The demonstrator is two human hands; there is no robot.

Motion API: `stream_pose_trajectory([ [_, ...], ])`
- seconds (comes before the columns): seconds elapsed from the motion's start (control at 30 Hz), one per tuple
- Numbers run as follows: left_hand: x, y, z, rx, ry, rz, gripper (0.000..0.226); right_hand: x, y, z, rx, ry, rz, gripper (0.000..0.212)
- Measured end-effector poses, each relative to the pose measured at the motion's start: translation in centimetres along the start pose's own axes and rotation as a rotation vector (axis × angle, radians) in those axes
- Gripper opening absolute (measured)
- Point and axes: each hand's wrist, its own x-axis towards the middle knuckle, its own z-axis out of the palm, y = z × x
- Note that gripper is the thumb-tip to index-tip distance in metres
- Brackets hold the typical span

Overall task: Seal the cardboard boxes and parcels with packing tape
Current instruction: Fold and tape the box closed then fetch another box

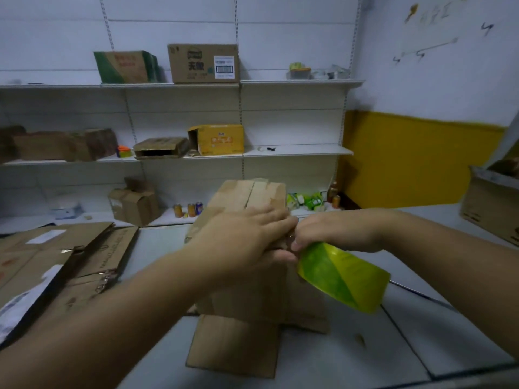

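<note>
A cardboard box [247,197] stands on the white bench [351,355], its lower flaps splayed toward the camera. The left hand [241,237] lies flat and open on the box's near side, fingers spread. Just beside it, the right hand [334,230] grips a yellow-green tape roll [342,276] against the box's right edge.
</note>
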Motion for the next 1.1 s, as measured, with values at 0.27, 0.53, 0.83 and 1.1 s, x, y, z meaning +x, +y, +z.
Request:
stream_pose_trajectory([
  [0.27, -0.6, -0.5, 2.1, 0.006, 0.151, 0.115, 0.058, -0.9, 1.9, 0.7, 0.155, -0.075, 0.149, 0.023],
  [0.53, -1.1, -0.4, 1.6, 0.054, 0.166, 0.042, 0.066, -0.6, 3.4, -0.2, 0.070, -0.114, 0.289, 0.112],
  [0.83, -4.4, 4.7, 1.1, -0.555, 0.673, -0.252, 0.013, -1.0, 1.6, -0.7, -0.204, -0.058, 0.326, 0.081],
  [1.1, -0.4, 12.7, 2.9, -2.337, 0.322, -1.107, 0.049, -1.2, 2.9, 0.1, -0.045, 0.009, 0.295, 0.101],
])
